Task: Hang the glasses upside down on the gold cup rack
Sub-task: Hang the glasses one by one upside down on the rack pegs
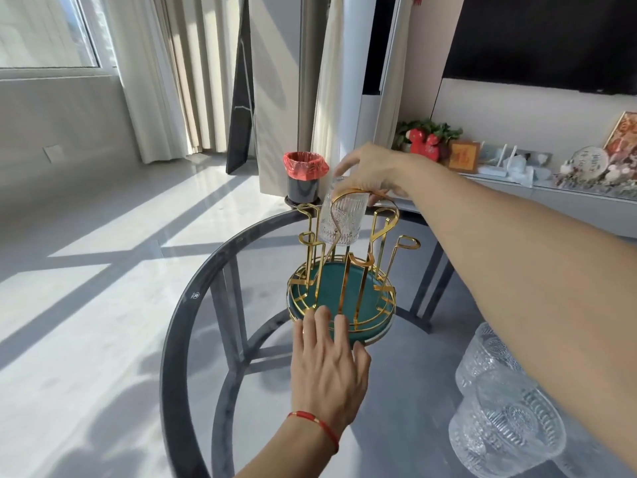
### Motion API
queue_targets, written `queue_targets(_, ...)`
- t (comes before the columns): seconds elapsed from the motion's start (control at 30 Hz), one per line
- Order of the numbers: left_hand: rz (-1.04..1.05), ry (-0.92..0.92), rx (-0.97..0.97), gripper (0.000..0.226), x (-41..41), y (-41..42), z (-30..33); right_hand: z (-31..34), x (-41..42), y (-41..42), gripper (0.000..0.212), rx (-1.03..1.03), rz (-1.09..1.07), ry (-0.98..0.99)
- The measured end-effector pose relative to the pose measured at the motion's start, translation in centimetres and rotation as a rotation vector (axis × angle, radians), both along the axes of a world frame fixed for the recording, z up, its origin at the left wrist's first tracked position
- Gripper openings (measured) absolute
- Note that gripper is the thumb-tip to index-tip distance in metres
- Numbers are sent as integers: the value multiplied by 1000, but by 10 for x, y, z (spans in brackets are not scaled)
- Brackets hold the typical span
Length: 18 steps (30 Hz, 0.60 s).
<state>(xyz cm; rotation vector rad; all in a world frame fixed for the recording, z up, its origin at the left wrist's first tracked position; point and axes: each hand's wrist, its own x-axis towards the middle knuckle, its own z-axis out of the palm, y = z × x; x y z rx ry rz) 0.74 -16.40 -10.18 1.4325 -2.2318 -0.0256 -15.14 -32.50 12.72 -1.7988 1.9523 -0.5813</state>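
Observation:
The gold cup rack [381, 236] with a green round tray base [370, 300] stands on the round glass table. My right hand [374, 172] grips a ribbed clear glass [341, 217] by its bottom, holding it upside down over a rear prong of the rack. My left hand [327, 367] rests flat with fingers spread, fingertips touching the near rim of the tray. Two more ribbed glasses [489, 353] [510, 429] stand upright at the lower right of the table, partly hidden behind my right forearm.
The round glass table [193, 305] has a dark rim and dark legs showing through. Beyond it a small bin with a red liner [305, 179] stands on the floor. A low shelf with ornaments [517, 160] runs along the right wall.

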Motion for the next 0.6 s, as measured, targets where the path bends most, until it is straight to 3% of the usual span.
queue_targets(0.13,-3,16,-4,35,0,-2,0,-1,0,-6,48,172,19,-95)
queue_targets(0.27,-26,47,-17,28,2,-3,-1,3,1,-8,71,236,97,-42)
queue_targets(0.5,-46,77,-26,26,3,-3,0,1,-6,-7,57,267,135,-23)
queue_targets(0.6,-53,80,-25,25,3,-5,0,-6,-11,-7,38,200,102,-113)
